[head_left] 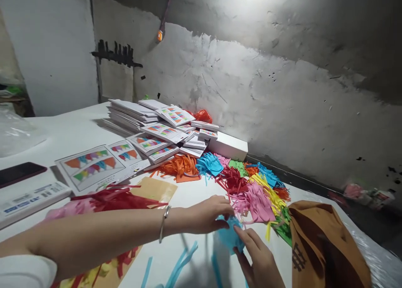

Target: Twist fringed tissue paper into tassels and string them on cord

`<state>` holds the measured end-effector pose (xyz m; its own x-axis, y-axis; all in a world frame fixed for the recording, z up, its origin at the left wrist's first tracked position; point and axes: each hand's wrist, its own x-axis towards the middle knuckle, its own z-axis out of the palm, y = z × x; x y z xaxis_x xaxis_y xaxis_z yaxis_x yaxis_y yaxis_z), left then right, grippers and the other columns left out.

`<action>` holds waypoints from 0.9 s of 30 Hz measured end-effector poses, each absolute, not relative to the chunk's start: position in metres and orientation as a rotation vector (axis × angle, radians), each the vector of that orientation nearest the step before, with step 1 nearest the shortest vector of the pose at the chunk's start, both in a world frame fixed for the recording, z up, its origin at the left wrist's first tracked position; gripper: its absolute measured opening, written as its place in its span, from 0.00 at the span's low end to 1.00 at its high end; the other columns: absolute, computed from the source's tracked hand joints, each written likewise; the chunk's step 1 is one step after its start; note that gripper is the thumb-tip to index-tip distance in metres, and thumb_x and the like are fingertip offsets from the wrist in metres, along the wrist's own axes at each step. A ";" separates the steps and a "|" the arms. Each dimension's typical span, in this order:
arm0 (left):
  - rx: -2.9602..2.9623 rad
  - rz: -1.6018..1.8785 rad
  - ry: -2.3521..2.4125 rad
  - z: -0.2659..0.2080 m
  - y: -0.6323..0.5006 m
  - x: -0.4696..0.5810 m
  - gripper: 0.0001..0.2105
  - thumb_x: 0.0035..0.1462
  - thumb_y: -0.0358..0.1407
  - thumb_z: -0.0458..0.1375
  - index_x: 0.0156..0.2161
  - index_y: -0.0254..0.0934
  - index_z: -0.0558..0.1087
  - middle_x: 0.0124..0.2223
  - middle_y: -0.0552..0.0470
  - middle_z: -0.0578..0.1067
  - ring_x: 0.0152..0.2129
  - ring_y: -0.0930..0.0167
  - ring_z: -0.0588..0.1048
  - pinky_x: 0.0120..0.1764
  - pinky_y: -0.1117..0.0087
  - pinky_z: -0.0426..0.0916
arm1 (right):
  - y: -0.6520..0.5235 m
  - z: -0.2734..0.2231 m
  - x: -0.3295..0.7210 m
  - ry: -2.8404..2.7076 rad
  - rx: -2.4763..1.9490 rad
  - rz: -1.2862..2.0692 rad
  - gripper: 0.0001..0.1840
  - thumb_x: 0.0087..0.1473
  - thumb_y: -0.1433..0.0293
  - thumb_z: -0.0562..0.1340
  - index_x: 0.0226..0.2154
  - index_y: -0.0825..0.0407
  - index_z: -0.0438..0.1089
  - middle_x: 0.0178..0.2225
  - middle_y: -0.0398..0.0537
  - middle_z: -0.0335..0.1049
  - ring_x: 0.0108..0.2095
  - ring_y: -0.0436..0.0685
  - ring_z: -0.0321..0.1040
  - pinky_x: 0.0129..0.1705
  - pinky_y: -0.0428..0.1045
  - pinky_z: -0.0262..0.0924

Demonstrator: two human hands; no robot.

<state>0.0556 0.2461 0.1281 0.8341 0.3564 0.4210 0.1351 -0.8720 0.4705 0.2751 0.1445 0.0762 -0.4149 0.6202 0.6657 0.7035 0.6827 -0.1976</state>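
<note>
My left hand (207,214) reaches across from the left with a silver bangle at the wrist, its fingers closed on the upper side of a light blue tissue-paper bunch (230,233). On the lower right side of the same bunch, my right hand (259,256) pinches it between thumb and fingers. Loose light blue paper strips (180,265) trail across the white table below. Beyond my hands lie fringed tassels: pink (259,202), dark red (232,180), orange (180,167) and blue (210,164).
Stacked printed packets (163,133) and a white box (228,145) stand at the back by the wall. A brown cloth bag (326,242) sits at right. Red fringed paper (122,198) lies under my left forearm; a phone (20,174) and flat white box (33,202) are far left.
</note>
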 end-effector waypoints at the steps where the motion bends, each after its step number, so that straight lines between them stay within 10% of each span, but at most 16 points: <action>1: 2.568 0.710 0.368 0.132 0.243 0.053 0.05 0.63 0.36 0.57 0.39 0.39 0.74 0.38 0.45 0.78 0.35 0.65 0.74 0.42 0.65 0.68 | 0.136 0.078 0.274 -2.149 -1.010 -0.098 0.32 0.62 0.76 0.56 0.66 0.43 0.54 0.41 0.51 0.74 0.39 0.57 0.76 0.40 0.49 0.73; 8: 2.543 0.779 0.326 0.159 0.200 0.023 0.06 0.62 0.33 0.56 0.34 0.38 0.73 0.38 0.45 0.75 0.36 0.66 0.73 0.39 0.68 0.68 | 0.089 0.076 0.265 -2.009 -1.145 -0.064 0.27 0.61 0.70 0.61 0.62 0.45 0.58 0.48 0.52 0.74 0.47 0.61 0.74 0.47 0.52 0.72; 13: 2.332 0.866 0.294 0.175 0.168 0.006 0.02 0.54 0.29 0.57 0.34 0.36 0.72 0.40 0.45 0.76 0.37 0.67 0.74 0.42 0.68 0.69 | 0.063 0.090 0.251 -2.045 -1.360 0.172 0.10 0.56 0.64 0.67 0.41 0.46 0.74 0.39 0.50 0.71 0.39 0.61 0.73 0.43 0.54 0.72; 20: 1.976 0.634 0.361 0.175 0.136 0.005 0.06 0.58 0.35 0.57 0.38 0.34 0.73 0.36 0.48 0.78 0.34 0.68 0.75 0.40 0.68 0.70 | 0.045 0.112 0.225 -1.942 -1.245 0.466 0.47 0.42 0.64 0.75 0.63 0.47 0.61 0.57 0.54 0.68 0.57 0.67 0.65 0.57 0.58 0.62; 24: 1.890 0.650 0.424 0.172 0.127 0.001 0.09 0.59 0.40 0.57 0.37 0.35 0.70 0.34 0.50 0.75 0.28 0.72 0.73 0.33 0.71 0.69 | 0.043 0.122 0.209 -1.935 -1.302 0.788 0.06 0.52 0.67 0.67 0.35 0.50 0.77 0.29 0.42 0.73 0.33 0.54 0.68 0.35 0.46 0.61; 27: 1.911 0.526 0.440 0.173 0.122 -0.006 0.13 0.55 0.39 0.62 0.44 0.37 0.71 0.43 0.48 0.77 0.31 0.71 0.73 0.31 0.73 0.69 | 0.043 0.128 0.208 -1.919 -1.281 0.780 0.11 0.57 0.65 0.62 0.27 0.52 0.75 0.28 0.43 0.70 0.32 0.53 0.66 0.36 0.46 0.58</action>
<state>-0.0056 0.1221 0.1729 0.8351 0.5271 0.1577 0.0623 -0.3755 0.9247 0.2084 0.0431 0.1280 -0.2737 0.9376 0.2146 0.5219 0.3322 -0.7857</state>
